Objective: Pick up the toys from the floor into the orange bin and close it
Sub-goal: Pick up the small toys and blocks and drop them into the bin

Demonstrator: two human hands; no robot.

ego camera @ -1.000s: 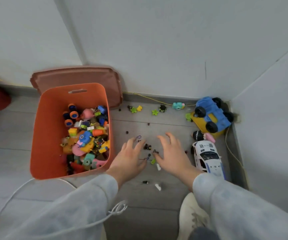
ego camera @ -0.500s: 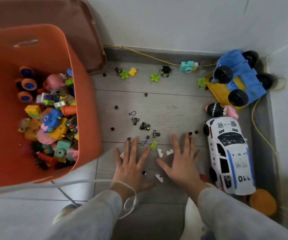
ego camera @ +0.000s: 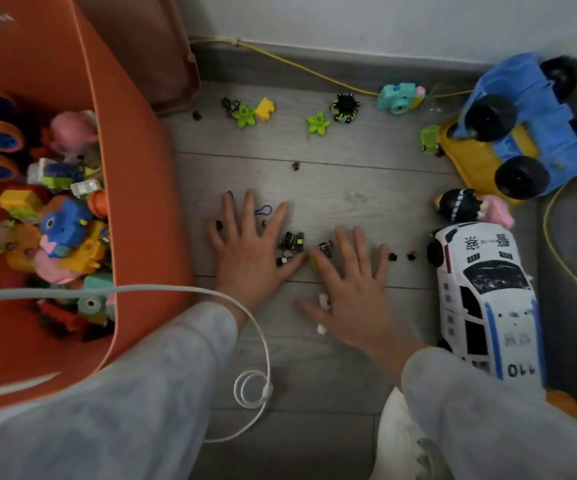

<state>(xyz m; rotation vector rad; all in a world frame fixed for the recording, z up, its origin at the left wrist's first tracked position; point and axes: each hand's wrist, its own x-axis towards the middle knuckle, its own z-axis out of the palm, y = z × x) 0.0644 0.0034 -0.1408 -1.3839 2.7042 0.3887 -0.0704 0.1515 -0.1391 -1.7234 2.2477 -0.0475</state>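
The orange bin (ego camera: 134, 168) stands open on the left side of the floor (ego camera: 349, 174), mouth up, heaped with bright plastic toys. Its darker lid (ego camera: 162, 57) leans on the wall behind it. Both hands lie palm down on the boards with fingers straight and spread, holding nothing. The left hand (ego camera: 249, 251) is just beside the bin and the right hand (ego camera: 352, 292) is nearer the person. Small black pieces (ego camera: 290, 241) lie between them. Along the floor's right edge lies a white police car (ego camera: 487, 299), long axis running near to far, the end marked 110 nearest. In the far right corner a blue and yellow truck (ego camera: 522, 133) lies wheels up. A teal toy camera (ego camera: 399, 98) and a green flower piece (ego camera: 318, 123) sit by the far edge.
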